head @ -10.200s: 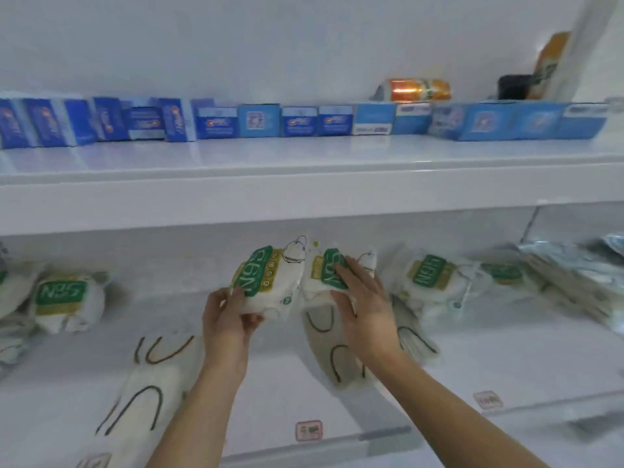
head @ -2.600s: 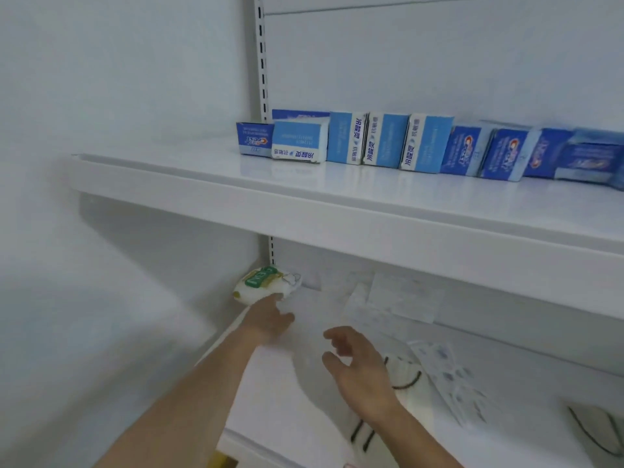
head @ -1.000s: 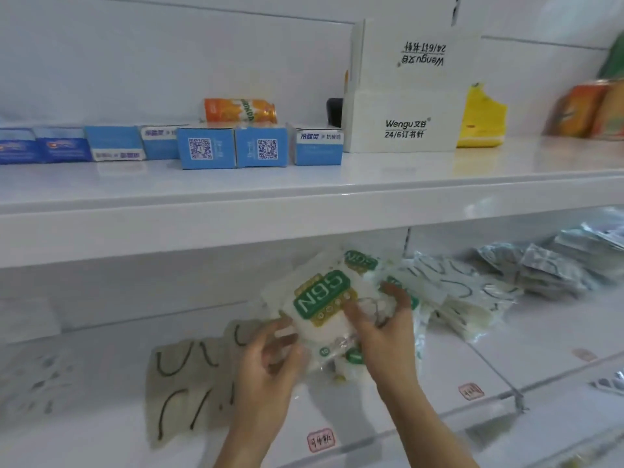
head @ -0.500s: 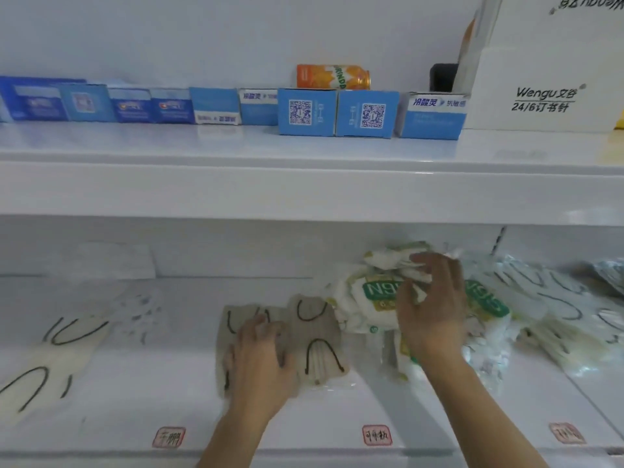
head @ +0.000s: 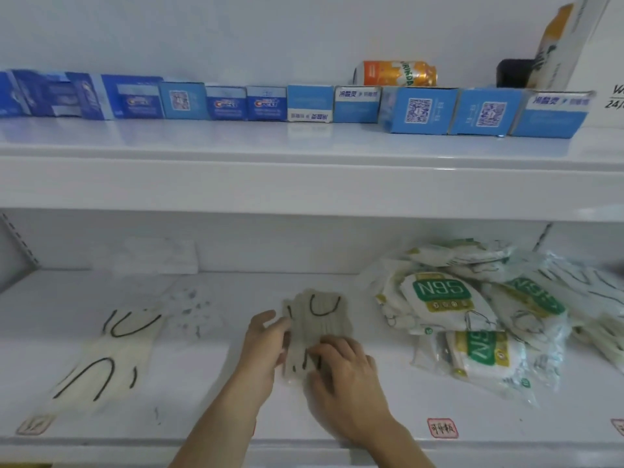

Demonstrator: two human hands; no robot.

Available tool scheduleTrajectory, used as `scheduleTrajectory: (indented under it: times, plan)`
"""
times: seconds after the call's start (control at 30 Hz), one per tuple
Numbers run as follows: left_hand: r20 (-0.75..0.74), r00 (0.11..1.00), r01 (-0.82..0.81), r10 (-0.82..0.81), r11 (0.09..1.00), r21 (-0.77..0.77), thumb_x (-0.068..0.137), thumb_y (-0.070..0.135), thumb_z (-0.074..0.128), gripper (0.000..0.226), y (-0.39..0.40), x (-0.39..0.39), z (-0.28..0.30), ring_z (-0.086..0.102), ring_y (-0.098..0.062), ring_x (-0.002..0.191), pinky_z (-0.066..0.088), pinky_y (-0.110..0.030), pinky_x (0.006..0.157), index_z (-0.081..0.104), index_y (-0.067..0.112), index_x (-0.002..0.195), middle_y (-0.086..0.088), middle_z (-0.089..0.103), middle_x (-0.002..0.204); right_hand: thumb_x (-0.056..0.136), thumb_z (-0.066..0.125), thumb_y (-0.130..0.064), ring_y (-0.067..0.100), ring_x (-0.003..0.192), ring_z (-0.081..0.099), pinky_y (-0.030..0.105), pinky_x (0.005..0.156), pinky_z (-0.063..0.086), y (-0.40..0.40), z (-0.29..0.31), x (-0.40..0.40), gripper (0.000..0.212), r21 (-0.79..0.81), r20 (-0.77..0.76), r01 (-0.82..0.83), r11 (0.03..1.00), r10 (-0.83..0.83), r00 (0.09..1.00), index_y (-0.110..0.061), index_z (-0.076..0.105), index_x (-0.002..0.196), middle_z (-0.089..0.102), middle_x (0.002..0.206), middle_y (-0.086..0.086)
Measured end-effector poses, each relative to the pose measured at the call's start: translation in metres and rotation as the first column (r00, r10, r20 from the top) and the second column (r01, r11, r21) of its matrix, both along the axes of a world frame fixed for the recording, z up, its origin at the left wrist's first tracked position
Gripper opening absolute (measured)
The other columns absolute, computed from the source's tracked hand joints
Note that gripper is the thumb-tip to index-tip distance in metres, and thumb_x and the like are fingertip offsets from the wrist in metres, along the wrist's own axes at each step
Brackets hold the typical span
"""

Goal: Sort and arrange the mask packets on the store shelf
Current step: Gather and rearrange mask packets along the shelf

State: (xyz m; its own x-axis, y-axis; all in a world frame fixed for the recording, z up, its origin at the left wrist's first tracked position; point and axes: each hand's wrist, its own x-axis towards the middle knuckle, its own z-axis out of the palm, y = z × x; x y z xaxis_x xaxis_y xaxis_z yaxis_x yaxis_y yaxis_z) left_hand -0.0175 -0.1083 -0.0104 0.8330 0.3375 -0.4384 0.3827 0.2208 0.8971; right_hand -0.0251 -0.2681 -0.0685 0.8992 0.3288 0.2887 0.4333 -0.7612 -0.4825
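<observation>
A small stack of clear packets with beige masks and black ear loops (head: 317,319) lies mid-shelf on the lower shelf (head: 209,373). My left hand (head: 266,346) holds its left edge, thumb on top. My right hand (head: 341,369) presses on its near end, fingers curled over the packets. A heap of green-labelled N95 packets (head: 442,298) lies to the right, apart from both hands. Another clear packet with black loops (head: 104,359) lies at the left, and a printed-mask packet (head: 192,309) lies behind it.
The upper shelf (head: 304,170) overhangs the work area and carries a row of blue toothpaste boxes (head: 418,111), an orange can (head: 396,73) and a white carton (head: 574,42) at the far right. More clear packets (head: 587,292) sit at the right. Red price tags (head: 442,427) mark the front lip.
My right hand left the N95 heap and came down left onto the beige mask stack. My left hand shifted to the stack's left edge, and the two side-by-side packets are now gathered together.
</observation>
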Motion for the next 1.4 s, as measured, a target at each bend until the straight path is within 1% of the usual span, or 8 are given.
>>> scheduleTrajectory:
  times: [0.23,0.43,0.67,0.9,1.03,1.1,1.2,1.4]
  plan:
    - [0.022,0.997,0.075,-0.076,0.995,0.061,0.093,0.015,0.061,0.055,0.021,0.003,-0.007,0.060,-0.026,0.114,0.048,-0.037,0.092,0.046,0.014,0.146,-0.014,0.061,0.129,0.079,0.058,-0.037,0.003,0.121,0.051,0.029,0.096,0.046,0.010,0.002,-0.007,0.035,0.042,0.003,0.012,0.999,-0.012,1.000,-0.037,0.068,0.113,0.059,0.128,-0.023]
    - [0.029,0.989,0.145,-0.142,0.961,-0.234,0.091,0.008,0.060,0.025,0.012,0.014,0.012,0.071,-0.033,0.081,0.061,-0.039,0.067,0.067,-0.008,0.110,-0.021,0.073,0.094,0.072,0.060,-0.037,-0.001,0.105,0.058,0.018,0.088,0.046,0.011,0.013,-0.014,0.035,0.137,-0.039,0.047,0.989,-0.042,0.998,-0.035,0.068,0.106,0.058,0.114,-0.033]
    - [0.067,0.903,0.376,-0.424,0.857,0.352,0.076,0.021,0.067,0.013,0.020,-0.005,0.000,0.073,-0.019,0.084,0.061,-0.041,0.080,0.073,0.022,0.088,0.002,0.076,0.085,0.078,0.064,-0.013,0.006,0.098,0.068,0.027,0.082,0.055,0.020,0.017,-0.021,0.035,0.365,-0.068,0.037,0.930,-0.013,0.998,-0.035,0.068,0.105,0.070,0.110,-0.017]
    - [0.234,0.938,0.251,-0.254,0.967,0.043,0.087,0.000,0.074,0.022,0.083,-0.053,0.022,0.074,-0.004,0.071,0.058,-0.020,0.063,0.064,0.017,0.096,0.010,0.077,0.076,0.072,0.085,-0.039,0.006,0.094,0.072,0.024,0.073,0.056,0.083,0.031,-0.028,0.065,0.634,-0.335,0.241,0.735,-0.020,0.942,-0.033,0.053,0.129,0.074,0.107,-0.012]
    - [0.229,0.971,0.126,-0.071,0.964,-0.235,0.083,0.013,0.081,0.032,0.105,-0.066,0.026,0.077,-0.020,0.082,0.060,-0.029,0.063,0.067,0.008,0.111,-0.007,0.078,0.094,0.089,0.077,-0.012,0.031,0.080,0.076,0.042,0.065,0.061,0.115,0.052,-0.031,0.030,0.807,-0.469,0.312,0.501,0.225,0.854,-0.012,0.063,0.115,0.079,0.091,0.010]
    - [0.188,0.981,0.123,-0.048,0.905,-0.408,0.085,0.012,0.071,0.028,0.103,-0.067,0.025,0.073,-0.037,0.083,0.059,-0.041,0.070,0.068,0.000,0.110,-0.020,0.073,0.097,0.091,0.073,-0.009,0.028,0.065,0.071,0.034,0.056,0.056,0.116,0.053,-0.035,0.009,0.823,-0.481,0.385,0.417,0.152,0.863,-0.016,0.068,0.088,0.075,0.073,0.004]
    - [0.208,0.970,0.199,-0.126,0.903,-0.380,0.090,-0.004,0.058,0.027,0.074,-0.066,0.017,0.075,-0.029,0.078,0.058,-0.035,0.059,0.067,0.009,0.113,-0.014,0.076,0.089,0.087,0.078,-0.012,0.015,0.048,0.042,0.028,0.054,0.040,0.093,0.052,-0.039,0.048,0.789,-0.481,0.450,0.418,-0.037,0.876,-0.022,0.048,0.051,0.044,0.048,-0.007]
    - [0.337,0.893,0.403,-0.299,0.863,-0.305,0.090,-0.007,0.064,0.043,-0.054,-0.067,0.024,0.073,-0.033,0.103,0.058,-0.054,0.089,0.061,0.016,0.127,-0.014,0.075,0.112,0.084,0.082,-0.017,0.006,0.047,0.030,0.024,0.051,0.030,-0.021,0.069,-0.068,0.053,0.794,-0.336,0.466,0.391,-0.357,0.872,-0.020,0.034,0.060,0.032,0.047,-0.015]
